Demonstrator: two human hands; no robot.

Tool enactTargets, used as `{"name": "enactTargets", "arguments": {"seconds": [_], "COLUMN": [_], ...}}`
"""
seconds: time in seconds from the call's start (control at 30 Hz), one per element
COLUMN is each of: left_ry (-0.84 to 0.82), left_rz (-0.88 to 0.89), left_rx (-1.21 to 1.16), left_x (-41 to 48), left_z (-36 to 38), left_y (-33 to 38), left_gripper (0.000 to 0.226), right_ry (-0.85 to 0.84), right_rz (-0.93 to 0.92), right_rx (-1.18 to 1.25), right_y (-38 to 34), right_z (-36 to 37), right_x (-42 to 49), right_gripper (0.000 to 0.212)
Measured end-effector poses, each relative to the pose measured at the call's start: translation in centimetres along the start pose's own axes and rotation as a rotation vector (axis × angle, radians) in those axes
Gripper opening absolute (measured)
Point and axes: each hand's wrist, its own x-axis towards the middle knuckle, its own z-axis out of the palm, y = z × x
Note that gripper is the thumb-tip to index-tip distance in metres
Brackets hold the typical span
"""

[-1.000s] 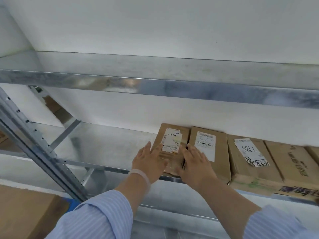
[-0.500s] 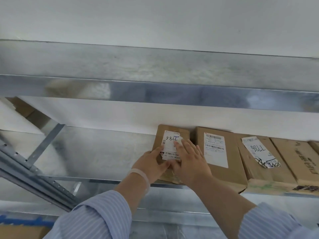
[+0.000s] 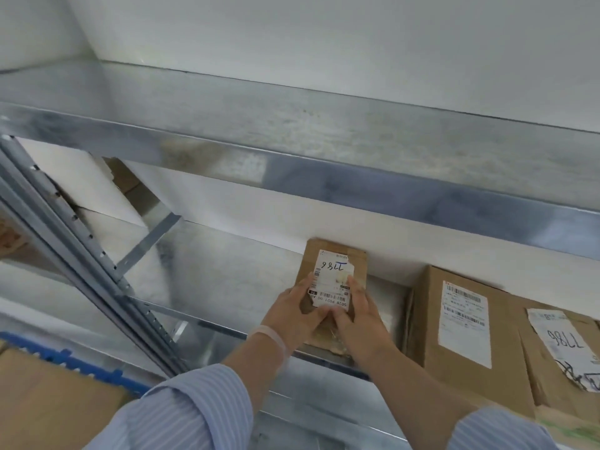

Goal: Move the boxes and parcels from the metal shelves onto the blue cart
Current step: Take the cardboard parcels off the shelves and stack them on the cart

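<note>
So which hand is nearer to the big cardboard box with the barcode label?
Right. The right hand grips the small box's right side, beside the big cardboard box; the left hand grips its left side, farther away.

The single wide-angle head view faces forward and a little down, close to the shelves [image 3: 233, 280], with the wall [image 3: 324, 43] far behind, the cart [image 3: 65, 358] at near left and boxes [image 3: 506, 336] at near right.

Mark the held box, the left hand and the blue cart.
held box [image 3: 332, 277]: head view, label on its top.
left hand [image 3: 289, 316]: head view, back of the hand.
blue cart [image 3: 68, 360]: head view, its rim.
</note>
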Motion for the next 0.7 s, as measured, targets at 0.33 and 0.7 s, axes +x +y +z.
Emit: {"name": "enactTargets", "arguments": {"seconds": [0.33, 0.7], "left_ry": [0.407, 0.826], "left_rz": [-0.181, -0.384], "left_rx": [-0.178, -0.132], "left_x": [-5.2, -17.6], "left_z": [-3.7, -9.0], "left_y": [-1.0, -4.4], "left_gripper": [0.077, 0.077], "right_ry": [-0.25, -0.608], "right_rz": [-0.265, -0.572], "right_rx": [0.102, 0.046], "right_y": [-5.1, -13.1], "right_z": [2.3, 10.3], "right_x": [1.8, -3.7], "right_gripper": [0.059, 0.058]}}
